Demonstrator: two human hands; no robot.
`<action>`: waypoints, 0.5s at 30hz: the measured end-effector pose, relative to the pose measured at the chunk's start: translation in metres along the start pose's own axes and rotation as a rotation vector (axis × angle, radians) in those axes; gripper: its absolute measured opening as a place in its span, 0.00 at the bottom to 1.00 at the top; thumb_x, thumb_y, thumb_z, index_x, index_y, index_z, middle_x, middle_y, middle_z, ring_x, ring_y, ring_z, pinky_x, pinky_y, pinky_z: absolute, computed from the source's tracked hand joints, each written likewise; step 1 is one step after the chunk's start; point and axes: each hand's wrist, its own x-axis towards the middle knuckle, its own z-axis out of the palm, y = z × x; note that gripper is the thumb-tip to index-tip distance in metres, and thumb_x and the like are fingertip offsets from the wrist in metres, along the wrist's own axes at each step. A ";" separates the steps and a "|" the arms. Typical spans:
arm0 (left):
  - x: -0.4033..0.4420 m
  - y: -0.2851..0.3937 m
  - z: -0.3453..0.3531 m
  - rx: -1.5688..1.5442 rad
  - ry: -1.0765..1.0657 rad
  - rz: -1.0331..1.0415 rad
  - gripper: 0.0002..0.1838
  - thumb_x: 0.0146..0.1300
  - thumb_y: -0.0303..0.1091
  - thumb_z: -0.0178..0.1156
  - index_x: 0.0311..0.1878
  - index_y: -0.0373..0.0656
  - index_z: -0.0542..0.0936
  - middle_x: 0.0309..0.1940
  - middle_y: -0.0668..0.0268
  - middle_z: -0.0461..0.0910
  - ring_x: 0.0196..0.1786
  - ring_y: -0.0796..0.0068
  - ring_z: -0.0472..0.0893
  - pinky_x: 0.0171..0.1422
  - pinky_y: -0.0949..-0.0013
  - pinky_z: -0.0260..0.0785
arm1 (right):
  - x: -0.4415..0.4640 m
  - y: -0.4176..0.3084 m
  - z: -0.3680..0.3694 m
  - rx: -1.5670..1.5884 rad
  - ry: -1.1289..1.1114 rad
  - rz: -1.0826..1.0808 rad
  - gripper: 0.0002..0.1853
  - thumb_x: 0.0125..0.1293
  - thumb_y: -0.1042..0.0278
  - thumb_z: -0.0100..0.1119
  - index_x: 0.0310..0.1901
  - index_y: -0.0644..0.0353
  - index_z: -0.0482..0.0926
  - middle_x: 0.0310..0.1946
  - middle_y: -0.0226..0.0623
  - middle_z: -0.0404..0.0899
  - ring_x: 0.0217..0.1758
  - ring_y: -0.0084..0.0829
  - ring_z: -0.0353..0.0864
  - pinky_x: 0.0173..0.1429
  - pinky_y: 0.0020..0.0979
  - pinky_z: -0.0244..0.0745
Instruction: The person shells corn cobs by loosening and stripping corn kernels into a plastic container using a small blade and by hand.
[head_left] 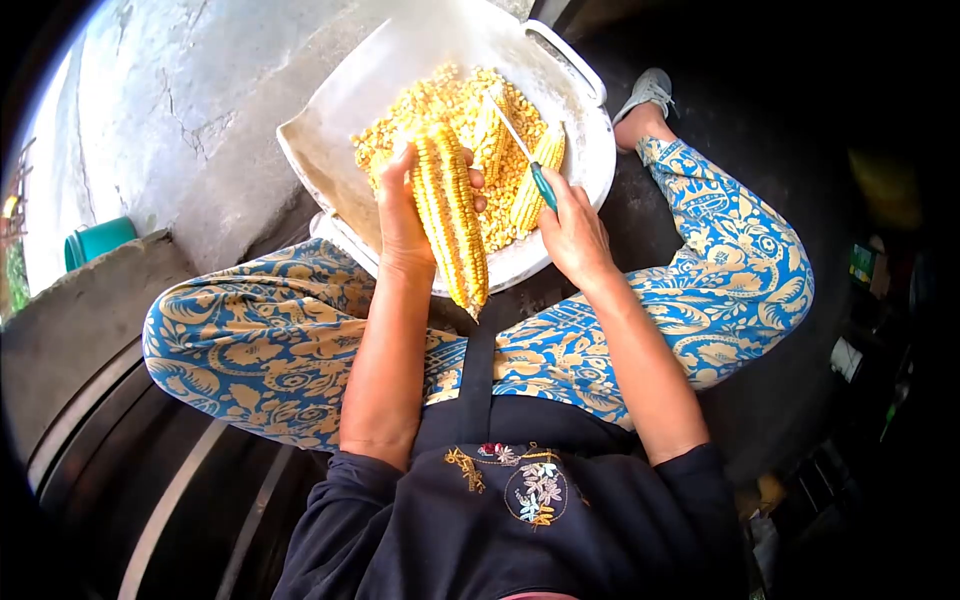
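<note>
My left hand [405, 215] is wrapped round a yellow corn cob [447, 220], its tip pointing down toward my lap; a groove without kernels runs along it. My right hand [577, 232] grips the green handle of a screwdriver-like tool [543, 186], whose thin metal shaft points up and left over the corn. Beneath both hands, a white basin [597, 150] holds loose yellow kernels [400, 115]. Another cob [541, 180] lies among them on the right side, beside one more cob [490, 140] partly behind the tool.
The basin stands between my bent legs, in blue patterned trousers [260, 340]. A white handle [568, 60] arches at its upper right. A green container [98, 243] is at the left, near a concrete ledge [90, 300]. Assorted objects lie in the dark at the far right.
</note>
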 end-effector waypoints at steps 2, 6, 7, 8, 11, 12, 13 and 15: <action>0.002 -0.001 -0.003 0.041 0.002 0.041 0.32 0.58 0.59 0.52 0.50 0.36 0.74 0.39 0.56 0.79 0.35 0.65 0.79 0.36 0.63 0.74 | 0.000 -0.001 0.004 -0.068 -0.016 -0.007 0.25 0.60 0.72 0.50 0.62 0.54 0.67 0.49 0.50 0.72 0.51 0.53 0.74 0.57 0.45 0.69; 0.001 0.003 0.001 0.080 0.051 0.093 0.32 0.58 0.58 0.52 0.50 0.35 0.74 0.37 0.55 0.80 0.36 0.63 0.80 0.39 0.62 0.76 | 0.006 0.008 0.011 -0.217 0.079 -0.122 0.22 0.59 0.70 0.51 0.57 0.55 0.72 0.53 0.46 0.70 0.55 0.48 0.73 0.59 0.45 0.68; 0.003 0.005 0.000 0.082 0.103 0.122 0.32 0.58 0.58 0.52 0.50 0.35 0.74 0.37 0.55 0.80 0.37 0.63 0.81 0.40 0.61 0.76 | 0.007 0.010 0.013 -0.242 0.196 -0.163 0.20 0.58 0.70 0.54 0.54 0.58 0.74 0.53 0.46 0.70 0.57 0.46 0.70 0.62 0.42 0.66; 0.004 0.006 -0.001 0.086 0.153 0.150 0.32 0.58 0.58 0.52 0.49 0.35 0.75 0.37 0.55 0.80 0.38 0.62 0.81 0.41 0.61 0.76 | 0.010 0.013 0.013 -0.242 0.197 -0.164 0.20 0.58 0.70 0.54 0.54 0.58 0.74 0.53 0.46 0.70 0.57 0.46 0.70 0.62 0.42 0.66; 0.015 0.013 -0.017 0.100 0.279 0.211 0.28 0.59 0.55 0.54 0.50 0.38 0.75 0.41 0.55 0.79 0.41 0.62 0.81 0.45 0.60 0.75 | 0.016 0.014 0.002 0.373 0.178 -0.075 0.22 0.56 0.74 0.57 0.55 0.61 0.73 0.52 0.48 0.70 0.50 0.38 0.77 0.56 0.35 0.72; 0.020 0.014 -0.025 0.106 0.320 0.239 0.27 0.59 0.53 0.55 0.51 0.39 0.75 0.43 0.57 0.79 0.43 0.63 0.80 0.47 0.61 0.74 | 0.019 0.016 -0.003 0.455 0.188 -0.062 0.21 0.57 0.75 0.56 0.55 0.62 0.74 0.52 0.47 0.70 0.47 0.33 0.80 0.53 0.31 0.74; 0.026 0.016 -0.037 0.111 0.321 0.238 0.27 0.59 0.53 0.55 0.51 0.39 0.75 0.43 0.57 0.79 0.43 0.63 0.80 0.47 0.61 0.74 | 0.018 0.016 -0.007 0.569 0.201 -0.052 0.21 0.58 0.74 0.56 0.55 0.62 0.74 0.52 0.47 0.71 0.45 0.32 0.80 0.53 0.31 0.74; 0.032 0.023 -0.044 0.365 0.535 0.353 0.24 0.61 0.48 0.58 0.53 0.40 0.75 0.45 0.61 0.78 0.46 0.68 0.78 0.50 0.65 0.72 | 0.012 0.006 -0.026 0.633 0.163 0.003 0.18 0.63 0.73 0.53 0.55 0.67 0.74 0.50 0.46 0.77 0.52 0.29 0.77 0.57 0.26 0.69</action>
